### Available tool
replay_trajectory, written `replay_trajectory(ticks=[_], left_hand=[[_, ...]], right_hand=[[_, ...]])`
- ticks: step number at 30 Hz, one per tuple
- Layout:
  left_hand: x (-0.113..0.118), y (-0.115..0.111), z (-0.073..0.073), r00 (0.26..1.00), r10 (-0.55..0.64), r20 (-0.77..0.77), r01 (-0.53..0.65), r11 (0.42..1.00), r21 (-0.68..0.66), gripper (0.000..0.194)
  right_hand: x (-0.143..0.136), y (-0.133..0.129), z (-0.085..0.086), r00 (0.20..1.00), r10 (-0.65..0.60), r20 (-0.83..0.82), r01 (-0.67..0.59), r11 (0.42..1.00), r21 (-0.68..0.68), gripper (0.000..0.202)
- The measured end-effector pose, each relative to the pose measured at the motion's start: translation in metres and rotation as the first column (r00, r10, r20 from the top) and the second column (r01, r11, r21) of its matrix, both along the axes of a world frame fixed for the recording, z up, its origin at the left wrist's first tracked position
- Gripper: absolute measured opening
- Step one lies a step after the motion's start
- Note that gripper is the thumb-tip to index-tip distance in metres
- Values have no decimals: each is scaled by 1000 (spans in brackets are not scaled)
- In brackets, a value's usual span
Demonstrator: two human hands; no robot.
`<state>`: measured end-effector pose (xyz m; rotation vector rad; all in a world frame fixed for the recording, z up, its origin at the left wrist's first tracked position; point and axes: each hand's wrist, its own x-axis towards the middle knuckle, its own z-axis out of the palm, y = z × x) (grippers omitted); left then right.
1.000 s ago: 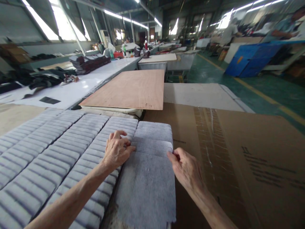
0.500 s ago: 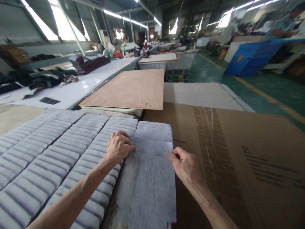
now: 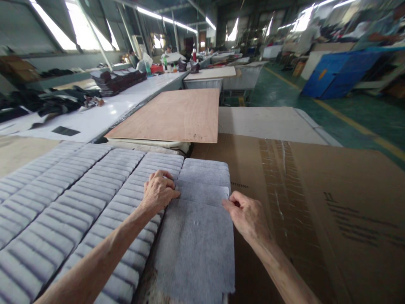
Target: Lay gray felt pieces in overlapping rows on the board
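Note:
Overlapping grey fabric pieces (image 3: pixel 198 240) lie in a column in front of me, the nearest one flat with its lower part exposed. My left hand (image 3: pixel 160 190) has its fingers curled at the left edge of this column, thumb on the fabric. My right hand (image 3: pixel 245 211) pinches the right edge of a grey piece between thumb and forefinger. To the left, rows of closely overlapped grey pieces (image 3: pixel 76 202) run away from me, side by side.
Brown cardboard (image 3: pixel 303 202) with clear tape lies to the right. A plywood board (image 3: pixel 174 116) sits ahead. Beyond on the left is a long white table (image 3: pixel 126 101) with dark stacks (image 3: pixel 118 81). A blue box (image 3: pixel 340 74) and people are at the far right.
The view has shifted very slightly. Both hands stay at the same places on the fabric edges.

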<state>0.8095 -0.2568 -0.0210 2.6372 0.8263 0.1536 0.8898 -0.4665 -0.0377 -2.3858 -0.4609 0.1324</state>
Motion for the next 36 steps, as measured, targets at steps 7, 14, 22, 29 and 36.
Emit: replay_trajectory(ticks=[7, 14, 22, 29, 36], left_hand=[[-1, -1, -2, 1000, 0, 0, 0, 1000, 26, 6], [-1, -7, 1, 1000, 9, -2, -9, 996, 87, 7], [-27, -33, 15, 983, -110, 147, 45, 920, 389, 42], [-36, -58, -21, 891, -453, -41, 431, 811, 397, 70], [-36, -57, -24, 892, -444, -82, 443, 826, 349, 79]], right_hand=[[1, 0, 0, 1000, 17, -8, -17, 1000, -22, 21], [1, 3, 1, 999, -19, -34, 16, 995, -103, 21], [-13, -2, 11, 952, -22, 307, 44, 997, -67, 35], [-33, 12, -17, 782, 454, 427, -331, 883, -333, 49], [-19, 14, -4, 778, 466, 422, -338, 876, -345, 48]])
